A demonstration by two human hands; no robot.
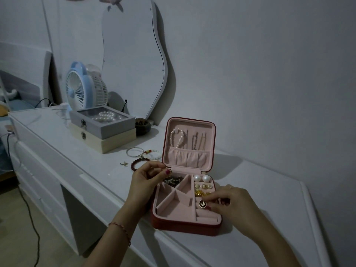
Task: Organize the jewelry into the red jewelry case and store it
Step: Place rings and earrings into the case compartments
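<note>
The red jewelry case (185,227) lies open on the white dresser, pink inside, its lid upright with a pearl strand (176,138) and thin chains hanging in it. Two pearl earrings (201,178), small studs and gold pieces fill its right-hand slots. My right hand (229,203) pinches a round dark butterfly charm (202,204) over the ring rolls. My left hand (149,176) hovers at the case's back left corner, its fingertips pinched together on something too small to make out, above a dark beaded piece (173,180). A dark red bead bracelet (139,162) lies left of the lid.
A silver bangle (134,151), a white bead bracelet (155,154) and a small gold charm (124,163) lie on the dresser (67,135). Behind them stand two stacked boxes (103,130), a dark bowl (142,125), a blue fan (82,87) and a wavy mirror (133,54).
</note>
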